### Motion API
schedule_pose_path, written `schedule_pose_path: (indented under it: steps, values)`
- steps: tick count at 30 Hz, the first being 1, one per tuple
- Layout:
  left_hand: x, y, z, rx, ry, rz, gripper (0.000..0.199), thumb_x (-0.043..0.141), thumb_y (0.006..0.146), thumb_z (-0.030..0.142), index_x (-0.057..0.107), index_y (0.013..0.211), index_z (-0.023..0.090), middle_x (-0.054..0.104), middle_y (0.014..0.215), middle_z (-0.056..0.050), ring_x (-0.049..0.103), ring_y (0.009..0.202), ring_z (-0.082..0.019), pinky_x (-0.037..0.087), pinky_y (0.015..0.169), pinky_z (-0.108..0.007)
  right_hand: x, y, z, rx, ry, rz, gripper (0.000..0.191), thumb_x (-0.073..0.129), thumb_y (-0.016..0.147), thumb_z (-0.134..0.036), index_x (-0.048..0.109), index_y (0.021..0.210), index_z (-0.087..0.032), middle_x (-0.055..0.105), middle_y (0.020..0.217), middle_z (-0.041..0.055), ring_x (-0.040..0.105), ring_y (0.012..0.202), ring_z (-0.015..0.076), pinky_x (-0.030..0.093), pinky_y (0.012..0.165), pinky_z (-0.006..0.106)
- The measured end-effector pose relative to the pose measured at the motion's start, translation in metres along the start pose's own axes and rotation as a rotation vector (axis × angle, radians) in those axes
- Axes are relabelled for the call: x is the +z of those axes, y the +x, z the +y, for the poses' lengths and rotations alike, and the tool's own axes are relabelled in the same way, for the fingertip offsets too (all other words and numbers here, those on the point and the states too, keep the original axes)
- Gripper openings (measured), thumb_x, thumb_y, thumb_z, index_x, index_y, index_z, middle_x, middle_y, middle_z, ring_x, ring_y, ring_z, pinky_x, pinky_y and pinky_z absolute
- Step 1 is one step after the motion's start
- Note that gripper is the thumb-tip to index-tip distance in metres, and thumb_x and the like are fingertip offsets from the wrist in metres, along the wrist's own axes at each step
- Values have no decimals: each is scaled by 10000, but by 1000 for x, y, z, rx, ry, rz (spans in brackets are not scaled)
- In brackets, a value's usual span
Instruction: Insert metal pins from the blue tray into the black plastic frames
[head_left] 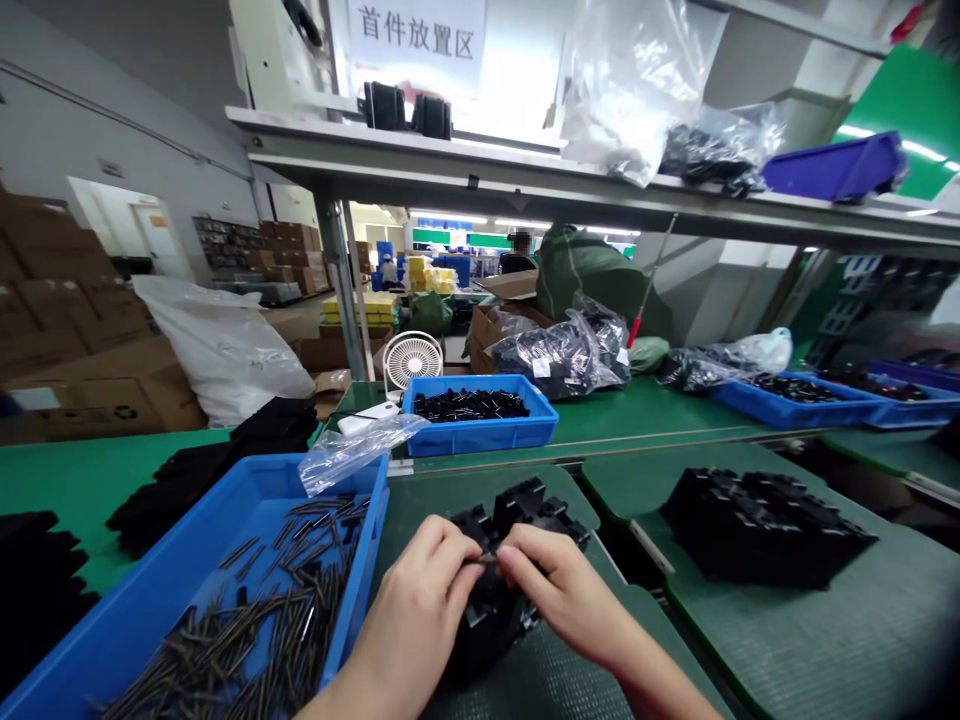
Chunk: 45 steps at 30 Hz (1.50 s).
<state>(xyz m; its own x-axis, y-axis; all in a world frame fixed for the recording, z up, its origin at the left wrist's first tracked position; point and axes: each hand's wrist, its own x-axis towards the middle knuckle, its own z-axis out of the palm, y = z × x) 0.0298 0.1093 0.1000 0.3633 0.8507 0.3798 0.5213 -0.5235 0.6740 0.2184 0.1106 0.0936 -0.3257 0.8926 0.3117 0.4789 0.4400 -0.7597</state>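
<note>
My left hand [424, 600] and my right hand [562, 590] meet in front of me, both closed in a pinch. A thin, dark metal rod [486, 558] spans the gap between their fingertips, one end in each pinch. Directly beneath and behind them are black plastic housings [525, 505] standing on the green work surface; my hands cover part of these. Left of my left hand, a large blue tray [255, 480] contains many similar thin metal rods [292, 610], with a few short black pieces among them.
A smaller blue bin [487, 435] of black parts stands ahead, near a white fan [412, 358]. More black housings [765, 525] sit on a board to the right. Black stacked pieces [217, 465] lie left. A shelf [525, 170] crosses overhead. Distant people are in the background.
</note>
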Motion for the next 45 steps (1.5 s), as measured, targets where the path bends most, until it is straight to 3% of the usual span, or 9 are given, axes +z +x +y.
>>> schedule_pose_path:
  steps: [8, 14, 17, 21, 27, 34, 38, 42, 45]
  values:
    - [2, 7, -1, -349, -376, -184, 203, 474, 871, 320, 600, 1015, 252, 614, 800, 14, 551, 737, -162, 410, 666, -255, -8, 2, 11, -9, 110, 18, 285, 484, 940, -302, 644, 756, -155, 644, 742, 1, 576, 715, 119, 421, 682, 217]
    - [3, 9, 3, -476, -580, -225, 252, 500, 837, 293, 548, 1065, 197, 535, 758, 29, 501, 670, -126, 387, 606, -234, -9, 3, 13, 15, 192, 17, 269, 506, 928, -341, 671, 815, -160, 675, 777, 15, 602, 743, 138, 453, 707, 238]
    - [4, 9, 2, -434, -511, -113, 224, 576, 799, 264, 559, 1017, 213, 564, 807, 16, 558, 771, -148, 435, 713, -254, -8, 2, 13, 49, 247, 28, 320, 468, 942, -381, 642, 799, -153, 654, 750, 16, 586, 720, 132, 443, 679, 230]
    - [5, 3, 3, -227, -206, 59, 127, 567, 845, 281, 586, 968, 254, 590, 878, 2, 577, 805, -155, 449, 740, -256, -3, -1, 10, 45, 320, -3, 317, 454, 947, -403, 620, 859, -148, 629, 770, 15, 560, 710, 117, 425, 655, 216]
    - [6, -5, 6, 143, -69, 37, 150, 514, 892, 218, 603, 1000, 271, 620, 922, -17, 585, 876, -162, 433, 802, -243, 2, -1, 4, 45, 324, 36, 302, 474, 939, -378, 595, 787, -147, 591, 741, 2, 531, 704, 115, 419, 653, 216]
    - [9, 5, -3, -411, -380, -74, 202, 528, 859, 347, 543, 1037, 253, 617, 762, 25, 589, 694, -158, 444, 619, -250, 4, -3, 13, 42, 226, 43, 147, 497, 915, -224, 614, 848, -166, 612, 761, -6, 545, 719, 115, 415, 665, 208]
    - [0, 9, -7, -394, -260, -28, 197, 439, 897, 390, 530, 988, 241, 597, 740, 27, 590, 733, -164, 429, 677, -270, 5, -2, 15, -16, 124, 52, 149, 480, 909, -175, 597, 818, -173, 595, 755, -12, 520, 692, 105, 389, 640, 199]
    - [-16, 10, -4, -404, -29, 92, 245, 356, 931, 425, 529, 954, 254, 510, 633, 48, 519, 610, -158, 391, 599, -273, -4, -1, 17, 2, 112, 119, 185, 455, 929, -208, 563, 784, -172, 579, 740, -11, 519, 698, 108, 386, 649, 200]
    - [-19, 7, 0, -238, 3, 100, 235, 387, 932, 438, 546, 939, 266, 571, 776, 26, 549, 730, -156, 425, 685, -279, -7, -2, 17, 22, 125, 119, 235, 444, 945, -268, 543, 755, -169, 560, 716, -12, 501, 677, 108, 379, 628, 201]
